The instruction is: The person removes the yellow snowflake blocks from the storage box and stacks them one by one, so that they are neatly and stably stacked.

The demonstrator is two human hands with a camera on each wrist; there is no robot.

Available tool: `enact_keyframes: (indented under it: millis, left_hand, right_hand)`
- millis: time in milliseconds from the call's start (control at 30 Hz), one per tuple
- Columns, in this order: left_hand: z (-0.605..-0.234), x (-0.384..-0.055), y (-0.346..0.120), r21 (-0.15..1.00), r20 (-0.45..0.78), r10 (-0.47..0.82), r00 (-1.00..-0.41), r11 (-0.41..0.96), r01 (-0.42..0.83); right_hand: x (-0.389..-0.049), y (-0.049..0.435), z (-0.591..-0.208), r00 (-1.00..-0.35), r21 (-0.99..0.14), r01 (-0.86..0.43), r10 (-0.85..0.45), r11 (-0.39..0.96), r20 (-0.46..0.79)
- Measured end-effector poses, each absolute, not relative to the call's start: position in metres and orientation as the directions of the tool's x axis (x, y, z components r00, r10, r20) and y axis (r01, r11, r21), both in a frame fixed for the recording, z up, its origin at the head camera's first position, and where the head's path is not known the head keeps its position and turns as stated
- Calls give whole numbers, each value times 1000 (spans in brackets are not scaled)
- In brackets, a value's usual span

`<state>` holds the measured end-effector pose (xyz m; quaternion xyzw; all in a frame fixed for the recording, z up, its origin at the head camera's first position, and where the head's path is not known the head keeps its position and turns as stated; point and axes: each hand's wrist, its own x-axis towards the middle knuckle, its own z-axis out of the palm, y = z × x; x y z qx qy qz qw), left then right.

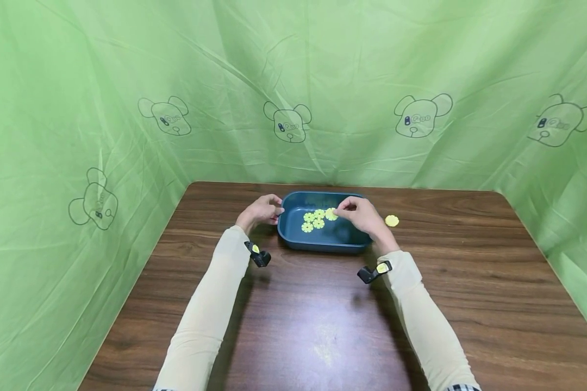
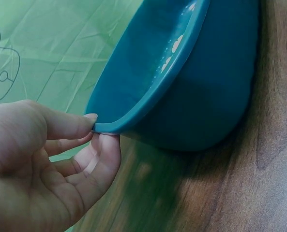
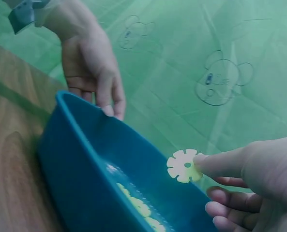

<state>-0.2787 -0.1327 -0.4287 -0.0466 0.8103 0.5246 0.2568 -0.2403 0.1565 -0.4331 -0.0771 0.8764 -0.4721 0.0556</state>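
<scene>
A dark blue oblong basin (image 1: 323,247) stands on the table, with several yellow flower-shaped discs (image 1: 318,223) lying on its bottom. My left hand (image 1: 262,210) pinches the basin's left rim between thumb and fingers, as the left wrist view shows closely. Over the basin, my right hand (image 1: 364,215) pinches one yellow flower-shaped disc (image 3: 184,166) by its edge, between thumb and fingertips. That disc has notched petals and a small hole in the middle. Another yellow disc (image 1: 392,221) lies on the table to the right of the basin.
The brown wooden table (image 1: 469,271) extends to both sides of the basin. Green cloth (image 1: 342,81) with printed bear heads hangs behind and at the sides. Each wrist carries a black strap with a small camera.
</scene>
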Motion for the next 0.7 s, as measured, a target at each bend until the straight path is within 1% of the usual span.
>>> enact_keyframes:
  millis: [200, 400, 533, 700]
  left_hand:
    - [-428, -278, -132, 830, -465, 196, -863, 435, -349]
    - [-426, -276, -132, 832, -466, 197, -863, 428, -352]
    - [-427, -277, -132, 833, -466, 196, -863, 426, -354]
    - [-428, -278, -132, 833, -468, 199, -861, 424, -355]
  right_hand:
    - [-241, 173, -425, -991, -840, -69, -131, 538, -2]
    - [-240, 187, -418, -995, -848, -56, -102, 527, 2]
    - [-240, 196, -418, -997, -851, -49, -81, 522, 7]
    - [-240, 208, -423, -999, -867, -4, -38, 499, -17]
